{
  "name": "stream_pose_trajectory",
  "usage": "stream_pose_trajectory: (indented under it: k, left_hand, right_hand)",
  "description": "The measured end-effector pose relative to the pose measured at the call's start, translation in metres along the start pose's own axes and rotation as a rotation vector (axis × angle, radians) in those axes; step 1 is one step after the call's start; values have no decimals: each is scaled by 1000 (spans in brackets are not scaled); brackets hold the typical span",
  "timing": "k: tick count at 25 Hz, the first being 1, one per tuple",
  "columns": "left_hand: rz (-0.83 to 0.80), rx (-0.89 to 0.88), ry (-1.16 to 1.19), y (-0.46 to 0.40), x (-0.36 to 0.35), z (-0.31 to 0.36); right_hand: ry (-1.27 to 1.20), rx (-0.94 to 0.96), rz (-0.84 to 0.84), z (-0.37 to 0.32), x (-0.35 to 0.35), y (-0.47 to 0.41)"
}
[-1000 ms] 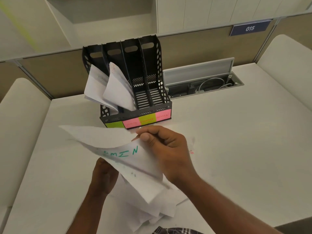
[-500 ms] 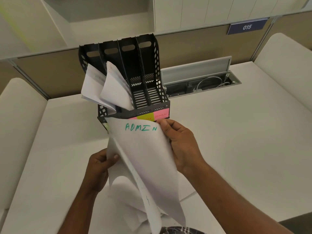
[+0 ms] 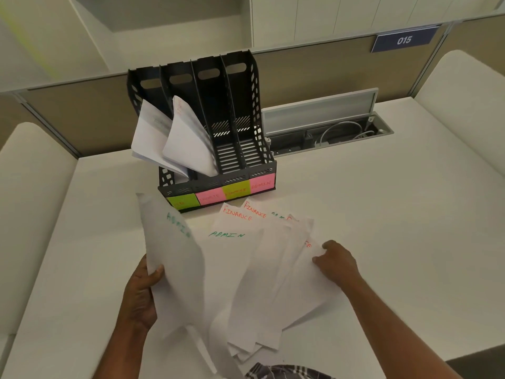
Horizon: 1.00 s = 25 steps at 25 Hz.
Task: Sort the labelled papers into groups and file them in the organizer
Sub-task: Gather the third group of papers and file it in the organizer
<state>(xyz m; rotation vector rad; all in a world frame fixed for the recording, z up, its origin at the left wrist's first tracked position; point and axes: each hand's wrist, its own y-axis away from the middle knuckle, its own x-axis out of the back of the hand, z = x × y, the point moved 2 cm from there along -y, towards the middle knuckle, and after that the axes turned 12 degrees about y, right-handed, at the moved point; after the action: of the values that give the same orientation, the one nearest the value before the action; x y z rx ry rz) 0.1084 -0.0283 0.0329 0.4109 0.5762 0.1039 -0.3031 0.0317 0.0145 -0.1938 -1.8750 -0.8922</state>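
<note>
A black four-slot organizer (image 3: 240, 110) stands at the back of the desk, with green, pink, yellow and pink sticky labels along its front. Its two left slots hold white papers (image 3: 175, 138); the two right slots show bare slats. My left hand (image 3: 142, 291) grips a raised sheet marked ADMIN (image 3: 172, 258) in green. Fanned papers (image 3: 273, 258) lie flat in front of the organizer, some marked FINANCE in orange, some ADMIN in green. My right hand (image 3: 337, 261) rests with spread fingers on the right edge of that fan.
An open cable tray (image 3: 328, 132) with white cables sits in the desk right of the organizer. Padded white dividers (image 3: 464, 110) flank the desk on both sides. A blue sign reading 015 (image 3: 404, 39) hangs on the back partition.
My right hand let go of the ADMIN sheet and dropped to the right onto the fanned papers. The ADMIN sheet now stands in my left hand alone, shifted left.
</note>
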Motion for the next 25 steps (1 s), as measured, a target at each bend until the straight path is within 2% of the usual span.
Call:
stream_pose_trajectory:
  k: [3,6,8,10,12,13,14,16,17,18,20,22,25]
  left_hand:
    - [7,73,33,0,2,-2]
    - [18,126,34,-2,0,-9]
    - [47,145,9,-3,-2,-18]
    - [86,152,-21,-4,-2,-27]
    - [92,169,-37,-5,0,-35]
    - [97,178,-42,-5,2,-38]
    - [107,184,-45,-6,3,-40]
    - [123,190,-30,-6,5,-43]
    - [129,193,-18,-5,5,-45]
    - [140,195,-4,-4,6,-46]
    - [172,189,20,-3,9,-47]
    - [199,173,17,-4,11,-48]
    - [205,146,-18,-5,13,-49]
  right_hand:
    - [-189,177,102,-22,5,8]
    - [-350,312,13,-48,7,24]
    - [-429,430,-150,-58,4,32]
    - [-548,543,-426,-63,0,40]
    - [-688,543,-582,-69,-6,37]
    - [-698,498,-534,-73,-10,33]
    - [-621,438,-389,-77,-13,26]
    - [-243,306,3,-85,-18,13]
    - [-107,235,129,-85,-20,9]
    - [-97,166,169,-85,-20,5]
    - [-303,68,143,-90,-18,-4]
    - [-509,64,68,-96,-20,-12]
    - [-630,81,30,-97,-21,-15]
